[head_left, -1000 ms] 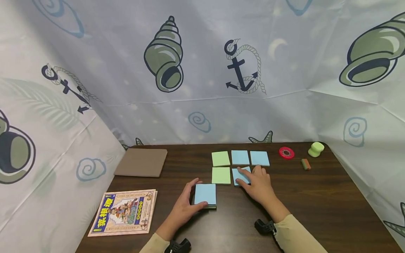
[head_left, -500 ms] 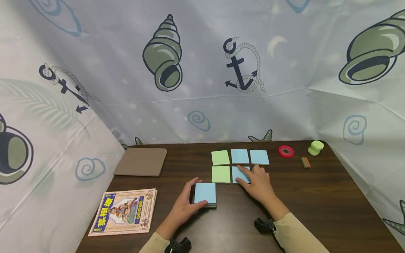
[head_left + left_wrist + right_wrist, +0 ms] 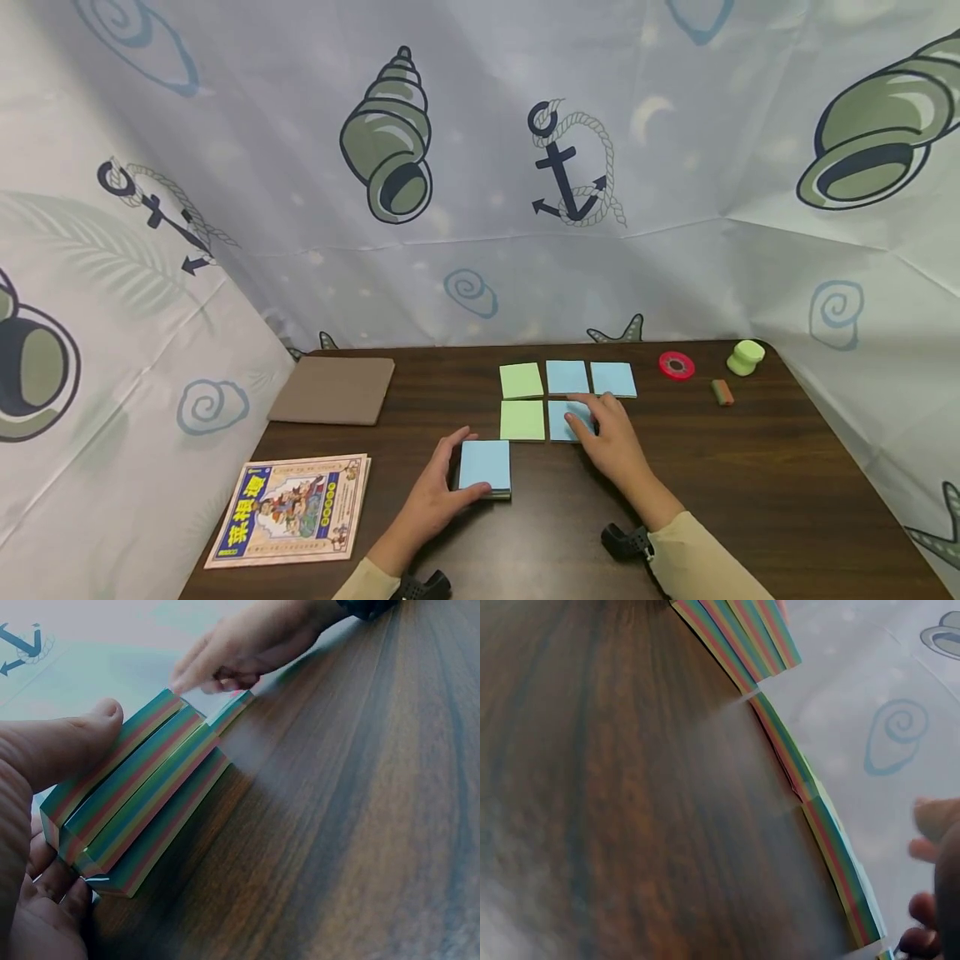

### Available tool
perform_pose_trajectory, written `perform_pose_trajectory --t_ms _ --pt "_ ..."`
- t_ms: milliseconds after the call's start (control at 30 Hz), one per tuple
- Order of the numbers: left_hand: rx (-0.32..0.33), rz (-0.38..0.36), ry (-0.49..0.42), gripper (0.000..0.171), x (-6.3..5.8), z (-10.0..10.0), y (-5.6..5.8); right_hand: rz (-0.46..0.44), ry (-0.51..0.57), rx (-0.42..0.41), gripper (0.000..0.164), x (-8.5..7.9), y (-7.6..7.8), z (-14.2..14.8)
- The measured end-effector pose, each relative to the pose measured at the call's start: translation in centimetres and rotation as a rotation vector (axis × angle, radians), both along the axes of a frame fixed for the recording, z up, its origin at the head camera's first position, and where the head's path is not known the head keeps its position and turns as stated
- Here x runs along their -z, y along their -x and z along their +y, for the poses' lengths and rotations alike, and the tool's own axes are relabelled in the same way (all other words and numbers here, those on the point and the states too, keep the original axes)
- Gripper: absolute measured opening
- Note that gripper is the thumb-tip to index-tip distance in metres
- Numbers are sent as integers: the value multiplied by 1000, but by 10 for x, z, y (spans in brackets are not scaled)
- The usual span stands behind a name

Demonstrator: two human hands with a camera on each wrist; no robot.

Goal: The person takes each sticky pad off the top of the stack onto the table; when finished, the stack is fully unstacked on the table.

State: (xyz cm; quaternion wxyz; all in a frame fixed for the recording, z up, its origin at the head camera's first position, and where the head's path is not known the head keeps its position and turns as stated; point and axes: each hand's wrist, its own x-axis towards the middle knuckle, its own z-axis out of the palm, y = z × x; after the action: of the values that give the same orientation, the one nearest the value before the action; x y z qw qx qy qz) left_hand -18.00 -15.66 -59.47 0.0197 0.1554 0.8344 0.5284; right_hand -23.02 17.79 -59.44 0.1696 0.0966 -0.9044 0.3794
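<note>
My left hand [image 3: 437,493] grips a stack of sticky note pads [image 3: 485,467], blue on top, thumb on the near side. In the left wrist view the stacked pads [image 3: 142,787] show striped, multicoloured edges and sit slightly uneven. My right hand [image 3: 613,435] is over the front blue sticky note pad [image 3: 562,422], partly hiding it, with its fingers loosely bent. In the right wrist view the fingers [image 3: 936,819] seem apart from the blue pad [image 3: 844,870]. Two green pads [image 3: 521,381] lie left of it; two more blue pads [image 3: 567,377] lie behind.
A brown board [image 3: 332,390] lies at the back left, with illustrated booklets [image 3: 288,510] in front of it. To the right are a red ring-shaped object [image 3: 677,365], a light green spool-like object [image 3: 746,357] and a small orange-and-green block [image 3: 722,392]. Patterned cloth hangs behind the table.
The front blue pad, slightly skewed earlier, has turned square with the pads around it. My right fingers have eased off it a little. My left hand and its stack stay in place.
</note>
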Motion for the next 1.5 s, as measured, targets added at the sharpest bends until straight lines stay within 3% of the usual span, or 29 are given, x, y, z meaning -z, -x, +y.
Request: perform_pose_trajectory --t_ms 167,267,467,600,700,800,900,1000,1133,1300,1500 --pt "-1 -10 1 99 2 -1 -1 71 145 10 28 -4 -7 -8" --pt "6 -18 -17 99 2 -1 -1 73 281 -39 22 -3 -11 -15" --pt "14 -16 -36 98 1 0 0 -178 642 -343 31 -4 -26 -36" --pt "9 -8 -34 98 2 0 1 -311 760 -535 41 -2 -35 -48" --pt "10 -7 -37 97 3 0 1 -348 806 -593 43 -1 -41 -55" --pt "17 -3 -43 97 3 0 1 -349 838 -583 40 -2 -44 -59" --pt "17 -8 -42 97 2 0 0 -356 847 -564 41 -2 -45 -63" --pt "10 -14 -37 98 2 0 1 -411 815 -578 53 -3 -44 -66" --pt "1 -19 -23 97 1 0 1 -480 664 -613 69 -3 -42 -70" --pt "7 -17 -28 96 0 0 2 -435 404 -635 70 -2 -40 -74" --pt "10 4 -7 95 0 0 1 -469 357 -594 81 -2 -41 -75"
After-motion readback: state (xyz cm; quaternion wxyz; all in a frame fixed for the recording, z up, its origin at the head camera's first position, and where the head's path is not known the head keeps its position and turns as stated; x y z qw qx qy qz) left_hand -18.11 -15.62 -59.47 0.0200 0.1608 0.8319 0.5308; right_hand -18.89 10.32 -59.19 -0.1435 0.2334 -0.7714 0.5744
